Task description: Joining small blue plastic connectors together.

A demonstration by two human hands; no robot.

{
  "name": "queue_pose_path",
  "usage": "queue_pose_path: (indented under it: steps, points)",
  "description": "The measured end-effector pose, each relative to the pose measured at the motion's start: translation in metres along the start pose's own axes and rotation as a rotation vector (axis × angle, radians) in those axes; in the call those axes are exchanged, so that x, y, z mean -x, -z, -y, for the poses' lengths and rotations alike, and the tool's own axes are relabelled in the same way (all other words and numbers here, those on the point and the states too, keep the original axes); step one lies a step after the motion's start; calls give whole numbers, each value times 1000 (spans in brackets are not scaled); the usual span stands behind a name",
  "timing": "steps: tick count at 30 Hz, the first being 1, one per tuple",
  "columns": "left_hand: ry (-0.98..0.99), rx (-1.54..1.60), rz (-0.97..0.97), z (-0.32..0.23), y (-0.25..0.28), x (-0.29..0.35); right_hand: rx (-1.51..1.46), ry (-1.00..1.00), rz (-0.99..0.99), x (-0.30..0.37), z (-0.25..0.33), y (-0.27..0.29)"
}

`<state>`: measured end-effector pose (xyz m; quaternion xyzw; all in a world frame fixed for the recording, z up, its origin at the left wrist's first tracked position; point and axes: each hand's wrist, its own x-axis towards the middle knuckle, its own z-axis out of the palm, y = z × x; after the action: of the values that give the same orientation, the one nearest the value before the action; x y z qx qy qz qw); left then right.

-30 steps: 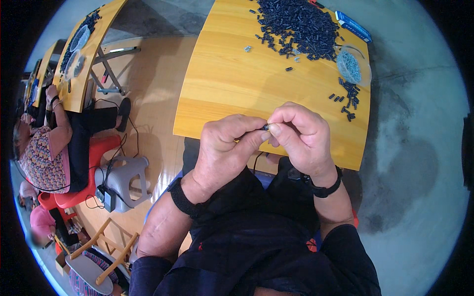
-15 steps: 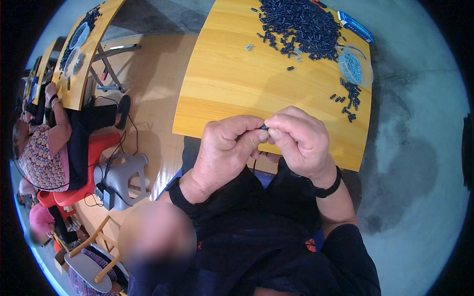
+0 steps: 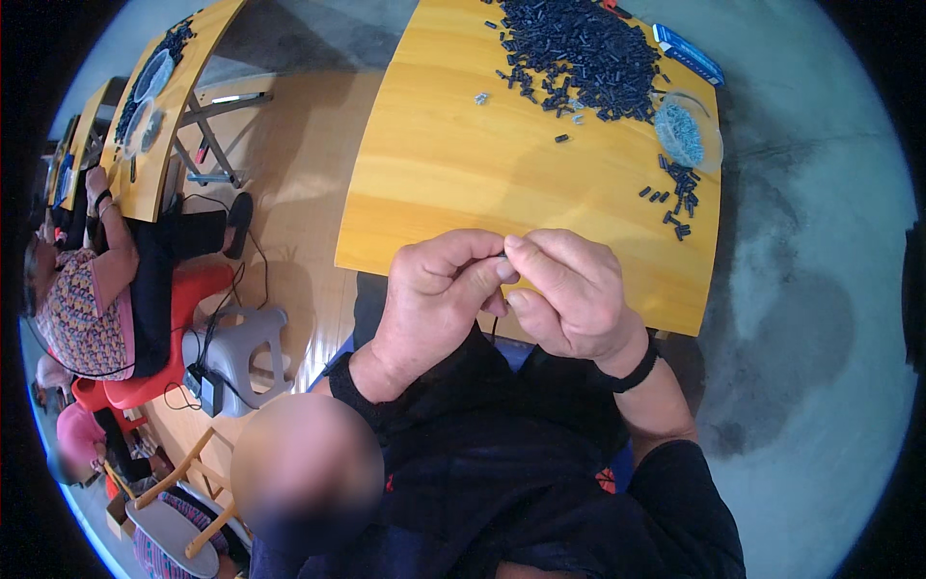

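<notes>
My left hand [image 3: 436, 294] pinches a small black piece [image 3: 502, 256] between thumb and forefinger; the fingers cover nearly all of it. Against the left fingertips rests the forefinger of my right hand [image 3: 571, 289]. The right thumb stands apart from that forefinger, with nothing visible between them. Both hands are in front of my body, over the near edge of the yellow table [image 3: 415, 183]. Farther back lies a big heap of small black cylindrical parts [image 3: 588, 58]. A smaller group of the same black parts [image 3: 683, 188] is scattered at the right side.
A clear round tub of small bluish metal pieces [image 3: 681, 133] stands at the table's right edge, near a blue box [image 3: 688, 53]. A few silvery bits [image 3: 480, 98] lie left of the heap. At the left, another person [image 3: 87, 299] sits at another table [image 3: 198, 68], near a grey stool [image 3: 236, 352].
My right thumb has come away from the held piece and dropped lower, opening a gap to the forefinger. The left hand keeps its pinch. The view has shifted slightly.
</notes>
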<state>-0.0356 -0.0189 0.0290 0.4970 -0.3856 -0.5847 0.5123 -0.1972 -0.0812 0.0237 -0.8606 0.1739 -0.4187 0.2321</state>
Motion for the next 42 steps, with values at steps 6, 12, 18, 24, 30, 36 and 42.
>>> queue_pose_path:
  steps: [6, 12, 18, 24, 30, 36, 42]
  points:
    - [41, 1, 24, 7, 2, -1, -24, -99, 16, 4, 1, 0]
    - [73, -66, 34, 9, 9, -6, -6, -156, -11, 9, 1, -9]
    - [49, -100, 8, 8, 7, -6, -103, -251, -67, 9, 5, -16]
    - [88, -15, 13, 3, 9, -7, -186, -321, -45, 3, 9, -12]
    - [101, -45, 10, 4, 11, -6, -201, -287, -67, 3, 4, -15]
    - [109, -57, 15, 3, 11, -4, -201, -297, 25, 1, 2, -9]
    - [96, -31, -20, 1, 15, -2, -112, -532, -23, -15, -56, 8]
